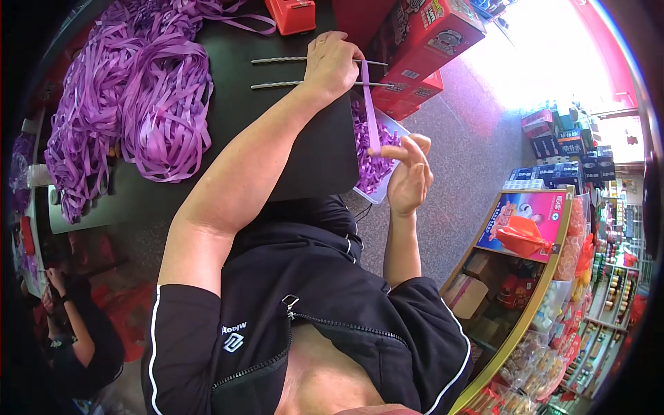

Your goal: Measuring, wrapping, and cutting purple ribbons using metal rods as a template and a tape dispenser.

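Two thin twisted metal rods (pixel 278 61) lie side by side and jut past the right edge of the dark table. My left hand (pixel 332 63) is curled over both of them, its fingertips hidden beneath. A flat purple ribbon (pixel 369 104) hangs from the rods beside that hand, stretched toward me. At its lower end my right hand (pixel 409 173) grips the ribbon between its fingers, off the table's edge. Below the ribbon is a white bin (pixel 395 126) full of crumpled purple ribbon (pixel 370 166).
Large heaps of purple ribbon (pixel 166 104) cover the left of the table (pixel 304 166). A red-orange device (pixel 292 15) sits at the far edge. Red cartons (pixel 436 34) stand beyond the bin. A glass-sided display cabinet (pixel 498 283) is on the right; another person (pixel 83 332) sits lower left.
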A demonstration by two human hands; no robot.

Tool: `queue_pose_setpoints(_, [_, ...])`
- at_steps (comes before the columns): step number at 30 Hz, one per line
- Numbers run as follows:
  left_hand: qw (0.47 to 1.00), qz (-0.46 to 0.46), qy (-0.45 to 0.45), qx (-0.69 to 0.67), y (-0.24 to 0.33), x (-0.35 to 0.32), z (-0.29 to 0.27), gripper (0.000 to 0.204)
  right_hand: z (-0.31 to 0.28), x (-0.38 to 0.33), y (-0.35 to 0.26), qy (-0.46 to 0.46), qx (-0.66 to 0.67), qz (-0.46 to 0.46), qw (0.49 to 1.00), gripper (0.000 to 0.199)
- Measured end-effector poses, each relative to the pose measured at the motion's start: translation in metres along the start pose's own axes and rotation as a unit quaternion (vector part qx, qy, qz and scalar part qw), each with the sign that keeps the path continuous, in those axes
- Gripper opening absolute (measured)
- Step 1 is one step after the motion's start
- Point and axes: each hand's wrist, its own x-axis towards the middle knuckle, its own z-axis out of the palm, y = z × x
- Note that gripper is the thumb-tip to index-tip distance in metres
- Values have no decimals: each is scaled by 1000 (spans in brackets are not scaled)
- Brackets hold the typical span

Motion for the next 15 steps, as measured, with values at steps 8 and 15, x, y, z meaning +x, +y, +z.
queue_pose_setpoints(8, [1000,4,9,-19,0,-2,1,20,11,106,22,-20,74,-52,996,51])
queue_pose_setpoints(15, [1000,-5,5,-14,1,0,-1,19,22,194,111,-124,91,88,984,52])
